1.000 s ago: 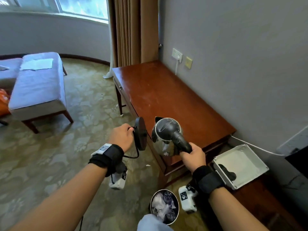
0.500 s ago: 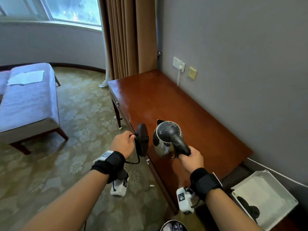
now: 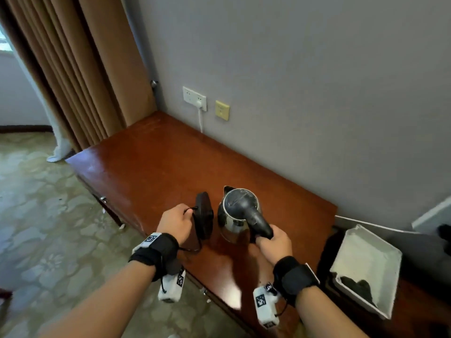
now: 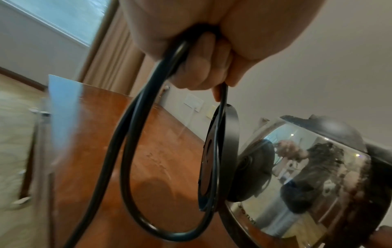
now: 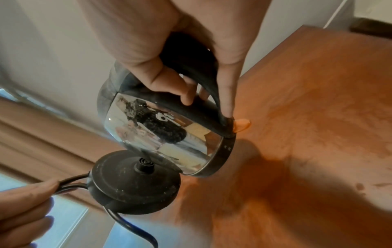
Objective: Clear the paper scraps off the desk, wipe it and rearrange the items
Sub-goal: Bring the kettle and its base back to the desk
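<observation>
I'm gripping the kettle (image 3: pixel 240 211) by its handle (image 3: pixel 259 223) in my curled right hand (image 3: pixel 274 243) above the desk (image 3: pixel 158 167), near end, left hand (image 3: pixel 174 222) pinching the cord (image 4: pixel 169 235), base (image 3: pixel 203 215) dangling edge-on nearer the front edge.

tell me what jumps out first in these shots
The shiny kettle stands out, gripped by its black handle in the right hand over the near end of the red-brown desk. Just left of it the black base hangs on edge from its cord, which the left hand grips. A white tray sits lower down at the right.
</observation>
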